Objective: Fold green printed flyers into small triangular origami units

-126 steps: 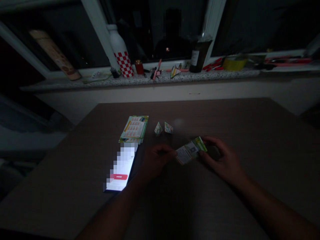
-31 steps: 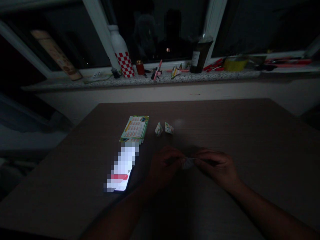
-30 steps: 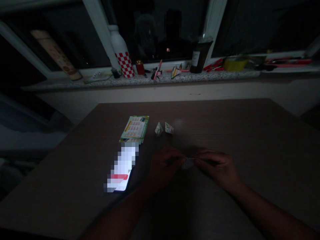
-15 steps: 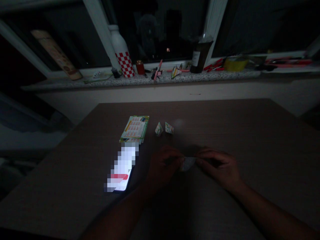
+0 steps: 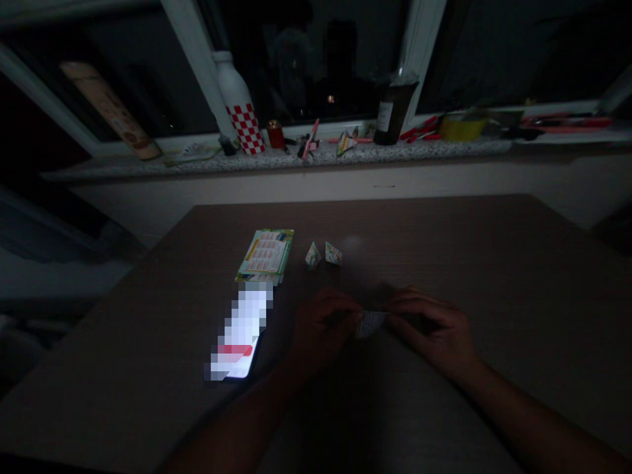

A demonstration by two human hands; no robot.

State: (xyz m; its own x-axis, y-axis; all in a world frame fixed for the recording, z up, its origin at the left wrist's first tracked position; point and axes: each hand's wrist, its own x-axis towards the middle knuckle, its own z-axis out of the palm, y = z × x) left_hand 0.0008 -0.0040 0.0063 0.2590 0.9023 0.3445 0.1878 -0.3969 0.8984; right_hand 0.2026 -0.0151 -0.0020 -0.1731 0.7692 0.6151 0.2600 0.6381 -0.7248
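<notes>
Between my two hands is a small piece of printed paper (image 5: 371,323), pale and covered in fine lines of text. My left hand (image 5: 323,326) pinches its left edge between thumb and fingers. The right edge is pinched by my right hand (image 5: 434,322). Dim light hides the exact folds of the paper. Beyond my left hand stand two small folded paper pieces, a left one (image 5: 313,255) and a right one (image 5: 334,253), both with coloured print. A stack of printed calendar cards (image 5: 266,253) lies to their left.
A lit phone (image 5: 239,336) lies on the wooden table (image 5: 444,237) left of my left hand. Along the granite windowsill (image 5: 326,155) stand a white bottle with red checks (image 5: 241,105), a small red jar (image 5: 275,134), a dark bag (image 5: 390,115) and a yellow roll (image 5: 463,128).
Almost nothing differs. The paper stays pinched in both hands, and my right fingers have shifted very slightly; the whole view has moved a touch.
</notes>
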